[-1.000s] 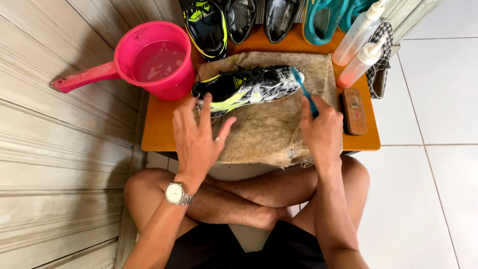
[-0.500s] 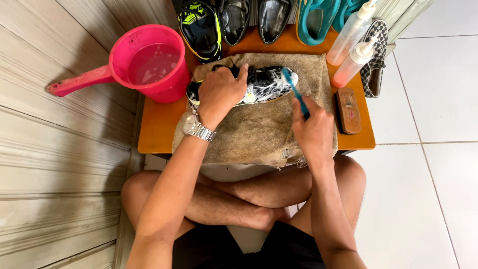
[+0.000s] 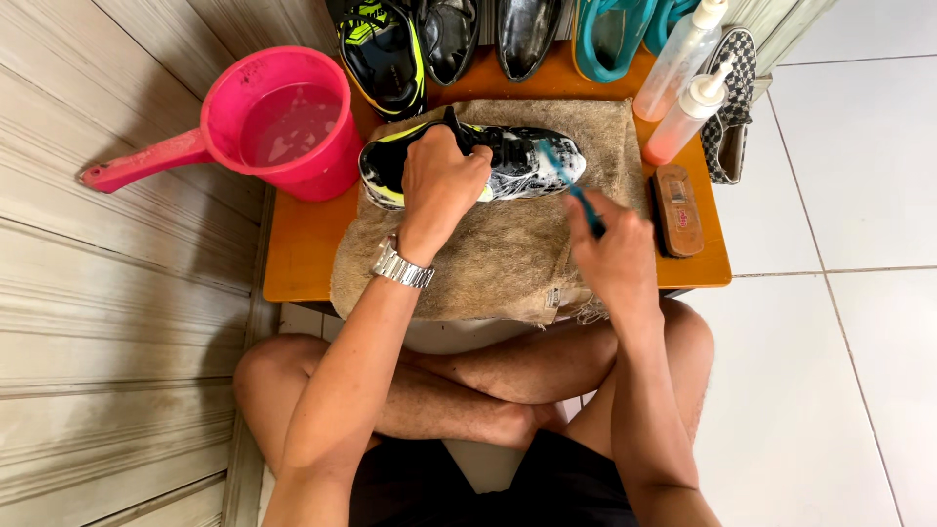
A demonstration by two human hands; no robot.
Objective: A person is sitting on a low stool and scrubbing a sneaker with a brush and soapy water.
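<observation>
A black, white and yellow sneaker (image 3: 517, 161) lies on its side on a brown towel (image 3: 498, 254) spread over a low orange table (image 3: 303, 244). My left hand (image 3: 439, 185), with a metal watch on the wrist, grips the sneaker's middle from above. My right hand (image 3: 610, 254) holds a blue toothbrush (image 3: 566, 181) whose head touches the sneaker's toe end, which is covered in white foam.
A pink scoop bucket (image 3: 283, 122) with water stands at the table's left. Several other shoes (image 3: 459, 34) line the far edge. Two spray bottles (image 3: 683, 88) and a wooden brush (image 3: 676, 210) sit at the right. My crossed legs are below the table.
My left hand went from hovering open above the towel to gripping the sneaker. My right hand brought the toothbrush down onto the toe end.
</observation>
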